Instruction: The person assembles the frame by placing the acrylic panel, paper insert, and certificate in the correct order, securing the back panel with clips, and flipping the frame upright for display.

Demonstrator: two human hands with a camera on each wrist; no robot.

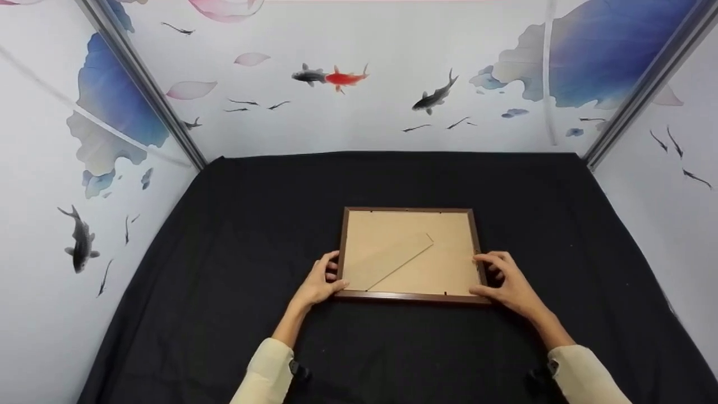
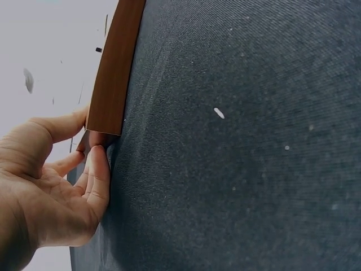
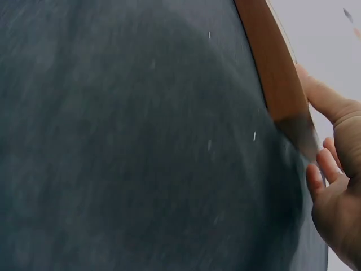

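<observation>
A picture frame (image 1: 443, 264) lies back side up on the black cloth, its brown wooden border around a tan backing board. A slanted stand leg (image 1: 387, 255) lies flat on that board. At the near left corner my left hand (image 1: 318, 285) grips the frame, thumb on the border and fingers curled by the side. My right hand (image 1: 513, 287) holds the opposite near corner, with thumb and forefinger on the right border. Both wrist views show the frame's brown outer edge (image 2: 115, 73) close up; the tips of some fingers are hidden behind it.
Black cloth (image 1: 269, 213) covers the table, with small white specks on it. White panels (image 1: 359, 123) printed with fish and blue leaves enclose the back and both sides. Grey metal posts (image 1: 151, 90) stand at the rear corners.
</observation>
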